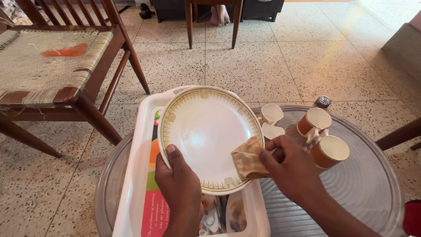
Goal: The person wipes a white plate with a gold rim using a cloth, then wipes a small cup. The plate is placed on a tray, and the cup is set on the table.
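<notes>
We had the white plate [206, 131] with its gold-patterned rim tilted up toward us, lifted just above the white tray [140, 145], and there it was, right in the middle of the view! Our left hand [180, 188] gripped its lower left edge, thumb laid over the rim and onto the face, the rest of the fingers hidden behind. Our right hand [289, 169] was clenched around a small crumpled yellowish cloth [246, 160] and pressed it against the plate's lower right rim. Under the plate the tray showed a colourful printed sheet, and the tray sat on a round ribbed glass table [368, 184]. Just right of the plate, two small white cups [272, 119] stood near the rim, and beyond them two orange mugs [323, 138] with pale insides, close together. Off to the left stood a wooden chair [57, 66] with a woven seat on the speckled floor [280, 61], and someone's bare feet [219, 15] showed at the far top
</notes>
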